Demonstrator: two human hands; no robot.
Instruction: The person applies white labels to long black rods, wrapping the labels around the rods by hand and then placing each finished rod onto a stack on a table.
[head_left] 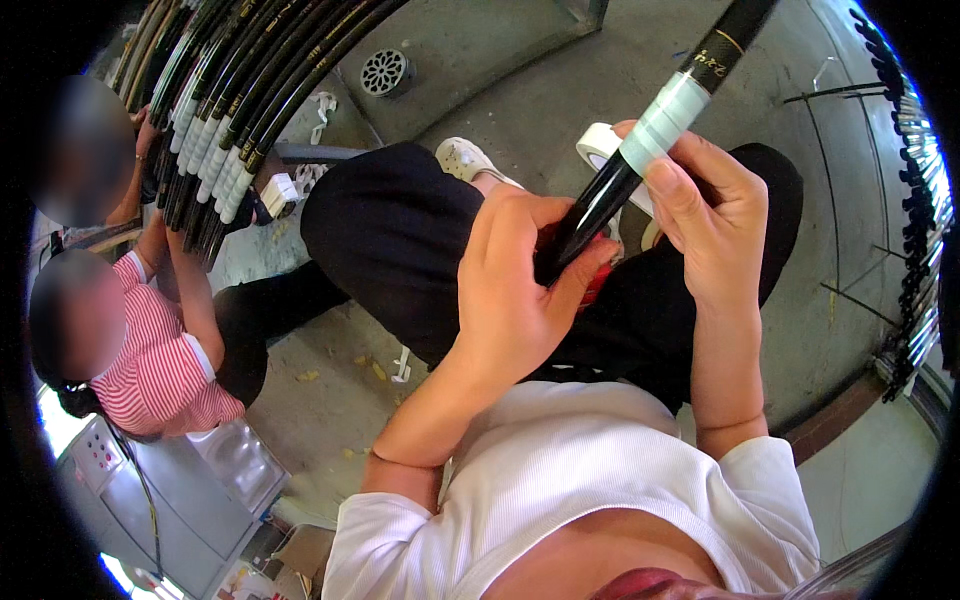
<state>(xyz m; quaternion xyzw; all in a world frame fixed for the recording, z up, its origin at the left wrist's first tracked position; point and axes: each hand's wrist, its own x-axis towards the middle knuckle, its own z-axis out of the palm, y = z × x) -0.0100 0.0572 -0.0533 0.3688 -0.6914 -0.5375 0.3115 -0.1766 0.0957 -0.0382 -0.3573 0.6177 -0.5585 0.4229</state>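
Working well left of the left fingers (540, 210): a co-worker in a red-and-white striped shirt (165, 385), arms raised toward a fanned stack.
Fanned stack: beyond the left fingers, to their left, slim glossy black rods (290, 75) wear pale bands (215, 150) near their ends; those wraps look finished.
Left hand: the bare left hand (512, 285) curls thumb and fingers around the near end of one rod.
Held rod: a thick, glossy black tapered rod (603, 195) slants from the left fingers past the right fingers (722, 165) and out of view overhead.
Tape roll: a white, ring-shaped roll (597, 143) shows just beyond the right fingers, partly hidden; any link to the rod cannot be made out.
Band: a smooth, pale green-white band (665, 122) circles the rod at the right thumb, its wrapping apparently well along; whether a loose end remains cannot be told.
Right hand: the bare right hand (725, 225) pinches the band, thumb nearest the camera, a fingertip behind.
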